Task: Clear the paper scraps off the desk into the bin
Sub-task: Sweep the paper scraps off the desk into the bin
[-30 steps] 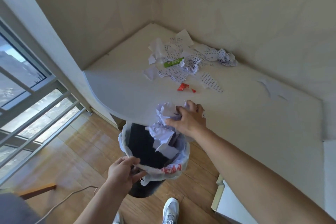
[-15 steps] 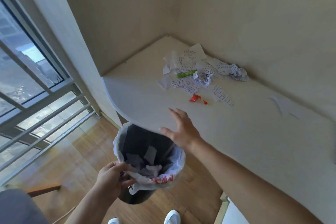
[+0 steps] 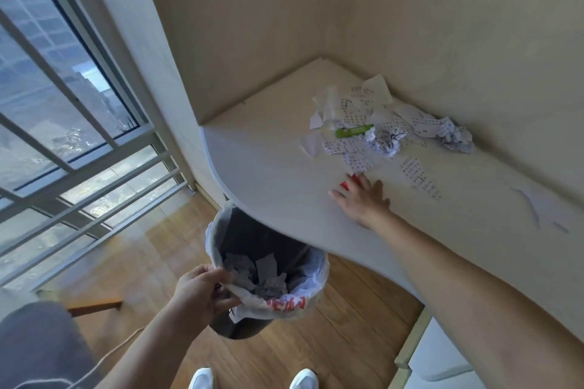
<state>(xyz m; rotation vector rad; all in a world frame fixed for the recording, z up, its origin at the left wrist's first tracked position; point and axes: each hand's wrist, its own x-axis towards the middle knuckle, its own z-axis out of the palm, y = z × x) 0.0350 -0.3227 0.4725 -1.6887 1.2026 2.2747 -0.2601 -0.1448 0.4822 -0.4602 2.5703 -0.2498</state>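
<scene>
Right hand (image 3: 363, 199) has reached the red scrap (image 3: 349, 181) beside printed, crumpled scraps (image 3: 385, 136).

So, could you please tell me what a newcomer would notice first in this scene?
Probably the heap of printed paper scraps near the desk's far corner, with a green tube lying among them. Next, the right hand stretched open over the desk beside a small red scrap. Below the desk edge, the left hand grips the lined bin's rim.
</scene>
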